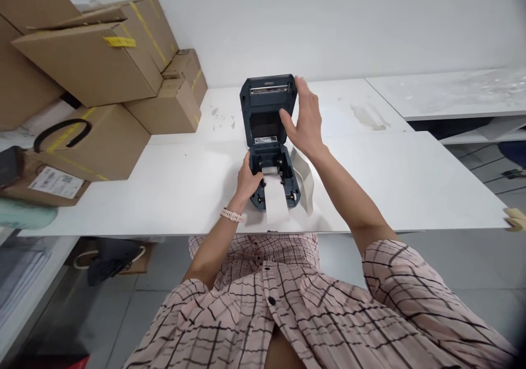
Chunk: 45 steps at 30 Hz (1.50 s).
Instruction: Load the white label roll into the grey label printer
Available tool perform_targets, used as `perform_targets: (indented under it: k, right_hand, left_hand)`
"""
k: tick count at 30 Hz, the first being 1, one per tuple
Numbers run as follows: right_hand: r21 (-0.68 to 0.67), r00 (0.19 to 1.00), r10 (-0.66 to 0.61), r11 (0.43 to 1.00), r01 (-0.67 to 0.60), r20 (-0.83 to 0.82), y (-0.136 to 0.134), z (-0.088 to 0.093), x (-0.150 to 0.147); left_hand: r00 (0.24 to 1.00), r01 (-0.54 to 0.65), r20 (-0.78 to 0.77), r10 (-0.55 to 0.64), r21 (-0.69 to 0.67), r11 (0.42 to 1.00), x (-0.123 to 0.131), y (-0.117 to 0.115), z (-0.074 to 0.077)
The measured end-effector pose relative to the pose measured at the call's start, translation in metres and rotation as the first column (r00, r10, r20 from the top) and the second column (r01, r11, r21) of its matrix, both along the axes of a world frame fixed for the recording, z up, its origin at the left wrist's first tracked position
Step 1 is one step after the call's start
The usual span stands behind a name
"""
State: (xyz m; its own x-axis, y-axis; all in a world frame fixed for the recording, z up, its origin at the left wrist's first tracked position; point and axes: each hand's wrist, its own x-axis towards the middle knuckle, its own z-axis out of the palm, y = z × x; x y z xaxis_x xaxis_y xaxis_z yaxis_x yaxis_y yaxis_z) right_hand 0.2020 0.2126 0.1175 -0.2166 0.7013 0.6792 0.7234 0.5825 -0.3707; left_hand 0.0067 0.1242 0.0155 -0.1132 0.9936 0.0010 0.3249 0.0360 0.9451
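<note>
A dark label printer (296, 193) stands on the white table in front of me, its lid (267, 103) raised and tilted back. White label paper (276, 199) runs out of its bay toward the table's front edge. My left hand (246, 180) grips the left side of the printer's base, fingers outside and thumb over the inner edge beside the paper. At the lid's right edge is my right hand (307, 118), fingers stretched and thumb spread apart in front of the lid's inner side. Whether its fingertips press on the lid is hard to make out.
Several cardboard boxes (94, 62) are stacked on the left of the white table (386, 188). A loose pale strip of paper (304, 185) lies right of the printer. Behind is a white wall (349, 23); a second table (464, 92) adjoins at the right.
</note>
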Motion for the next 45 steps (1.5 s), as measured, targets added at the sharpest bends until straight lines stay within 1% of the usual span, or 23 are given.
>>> perform_targets:
  k: [2, 4, 6, 8, 9, 11, 14, 19, 21, 23, 25, 26, 28, 29, 31, 32, 33, 35, 36, 37, 40, 42, 45]
  right_hand:
    - [-0.064, 0.992, 0.083, 0.995, -0.077, 0.095, -0.018, -0.007, -0.003]
    - [-0.244, 0.927, 0.228, 0.957, -0.156, 0.299, -0.032, -0.015, -0.009]
    - [-0.423, 0.774, 0.345, 0.899, -0.111, 0.53, -0.038, -0.023, -0.019]
    - [-0.504, 0.611, 0.404, 0.863, -0.008, 0.681, -0.038, -0.028, -0.03]
    - [-0.523, 0.552, 0.425, 0.852, 0.025, 0.718, -0.036, -0.029, -0.036]
    - [-0.563, 0.49, 0.472, 0.825, 0.046, 0.733, -0.031, -0.03, -0.045]
    - [-0.639, 0.447, 0.557, 0.768, 0.044, 0.7, -0.023, -0.028, -0.051]
    - [-0.765, 0.41, 0.699, 0.644, -0.004, 0.586, -0.012, -0.023, -0.047]
    - [-0.825, 0.43, 0.762, 0.562, -0.066, 0.485, -0.007, -0.019, -0.041]
    - [-0.882, 0.467, 0.824, 0.44, -0.17, 0.321, -0.004, -0.014, -0.03]
    - [-0.895, 0.491, 0.862, 0.312, -0.318, 0.126, -0.007, -0.006, -0.011]
    - [-0.876, 0.493, 0.869, 0.268, -0.401, 0.04, -0.012, -0.004, 0.003]
    - [-0.792, 0.496, 0.86, 0.22, -0.57, -0.117, -0.028, -0.002, 0.037]
    - [-0.736, 0.505, 0.844, 0.224, -0.639, -0.182, -0.038, -0.003, 0.058]
    - [-0.64, 0.542, 0.781, 0.249, -0.727, -0.312, -0.061, -0.012, 0.101]
    - [-0.611, 0.586, 0.723, 0.289, -0.737, -0.365, -0.072, -0.019, 0.123]
    - [-0.609, 0.653, 0.644, 0.346, -0.713, -0.398, -0.081, -0.026, 0.143]
    - [-0.682, 0.807, 0.444, 0.45, -0.577, -0.39, -0.093, -0.041, 0.176]
    - [-0.728, 0.865, 0.348, 0.474, -0.495, -0.361, -0.094, -0.049, 0.189]
    - [-0.768, 0.905, 0.268, 0.481, -0.423, -0.331, -0.093, -0.056, 0.198]
    - [-0.817, 0.947, 0.118, 0.482, -0.318, -0.299, -0.072, -0.078, 0.21]
    - [-0.818, 0.946, 0.051, 0.49, -0.302, -0.319, -0.054, -0.092, 0.206]
    - [-0.83, 0.938, 0.012, 0.461, -0.312, -0.346, -0.038, -0.106, 0.195]
  left_hand:
    - [1.0, -0.005, -0.012, 0.005, 0.016, 1.0, 0.002, 0.0, 0.0]
    - [0.999, -0.017, -0.028, 0.018, 0.029, 0.999, 0.003, 0.0, 0.002]
    - [0.999, -0.035, -0.035, 0.036, 0.038, 0.999, 0.004, 0.0, 0.002]
    - [0.998, -0.046, -0.032, 0.048, 0.047, 0.998, 0.005, 0.0, 0.002]
    - [0.998, -0.048, -0.032, 0.05, 0.049, 0.998, 0.004, 0.0, 0.002]
    - [0.998, -0.049, -0.033, 0.05, 0.05, 0.998, 0.003, 0.001, -0.001]
    - [0.999, -0.031, -0.005, 0.032, 0.065, 0.997, -0.002, 0.004, -0.005]
    - [0.999, -0.006, 0.051, 0.001, 0.087, 0.996, -0.006, 0.006, -0.011]
    - [0.998, -0.01, 0.057, 0.004, 0.1, 0.995, -0.005, 0.005, -0.012]
    - [0.998, -0.012, 0.062, 0.005, 0.111, 0.994, -0.005, 0.004, -0.012]
    - [0.998, -0.008, 0.061, 0.001, 0.121, 0.993, -0.004, 0.004, -0.012]
    - [0.998, -0.005, 0.059, -0.003, 0.125, 0.992, -0.004, 0.003, -0.012]
    - [0.998, 0.004, 0.055, -0.012, 0.132, 0.991, -0.005, 0.002, -0.012]
    - [0.998, 0.009, 0.054, -0.017, 0.133, 0.991, -0.005, 0.001, -0.012]
    - [0.998, 0.017, 0.054, -0.024, 0.127, 0.992, -0.005, -0.002, -0.011]
    - [0.998, 0.017, 0.053, -0.024, 0.121, 0.993, -0.005, -0.003, -0.01]
    - [0.998, 0.016, 0.054, -0.022, 0.114, 0.993, -0.005, -0.004, -0.01]
    - [0.998, 0.009, 0.057, -0.015, 0.104, 0.995, -0.005, -0.005, -0.009]
    - [0.998, 0.006, 0.062, -0.013, 0.102, 0.995, -0.005, -0.005, -0.009]
    - [0.998, 0.004, 0.068, -0.011, 0.101, 0.995, -0.004, -0.005, -0.008]
    - [0.997, -0.008, 0.082, 0.0, 0.088, 0.996, -0.004, -0.005, -0.008]
    - [0.996, -0.017, 0.09, 0.01, 0.074, 0.997, -0.003, -0.005, -0.007]
    - [0.994, -0.021, 0.104, 0.014, 0.069, 0.997, -0.003, -0.006, -0.006]
